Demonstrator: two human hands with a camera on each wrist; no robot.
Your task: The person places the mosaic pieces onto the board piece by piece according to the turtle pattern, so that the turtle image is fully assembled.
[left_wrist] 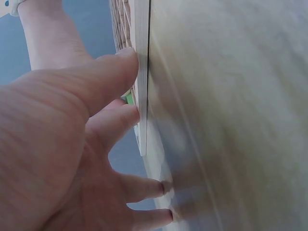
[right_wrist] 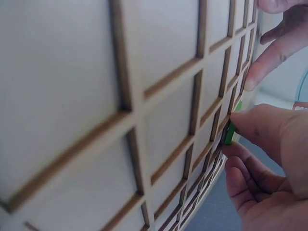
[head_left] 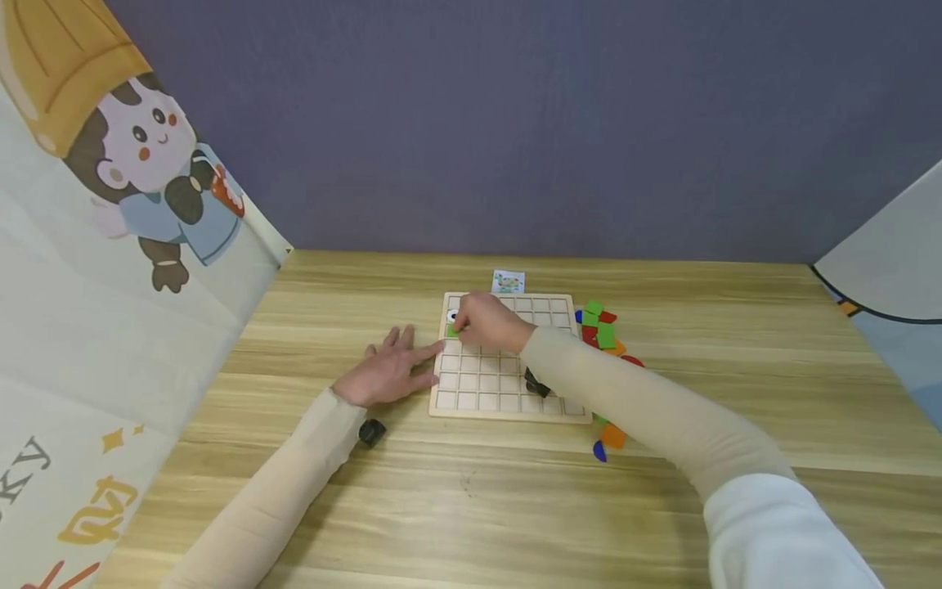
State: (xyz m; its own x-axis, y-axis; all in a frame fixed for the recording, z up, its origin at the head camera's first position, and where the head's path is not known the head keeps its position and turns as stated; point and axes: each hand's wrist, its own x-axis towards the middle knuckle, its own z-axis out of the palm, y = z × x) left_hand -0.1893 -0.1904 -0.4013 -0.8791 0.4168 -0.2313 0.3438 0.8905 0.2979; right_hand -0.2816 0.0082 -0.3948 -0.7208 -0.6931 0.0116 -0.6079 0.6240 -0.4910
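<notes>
On the tabletop (head_left: 464, 499), as the head view shows it, sits a wooden board (head_left: 478, 401) with lots of little squares. A small picture card (head_left: 509, 280) lies just past its far edge. Near the board's far left corner, the right hand (head_left: 491, 321) reaches over with its fingers bent in and holds a green piece (head_left: 452, 331). Just beyond that is a white piece (head_left: 452, 316) with a dark dot, like an eye. The left hand (head_left: 386, 372) is wide open, fingers spread, at the board's left side. By the right side is a messy bunch of bits: green blocks (head_left: 606, 335), red, blue and orange ones too. Only this view shows the card and those bits.

From the left wrist, you can see what the head view can't: the thumb and the next finger touch the side of the board, and two other fingertips rest on the tabletop. That hand has hold of nothing — it only touches. A bit of green peeks out behind it.

From the right wrist, the pinch is plain — the thumb is on one side of the green piece and a finger on the other. Whether the piece sits fully inside a square, I can't tell.
</notes>
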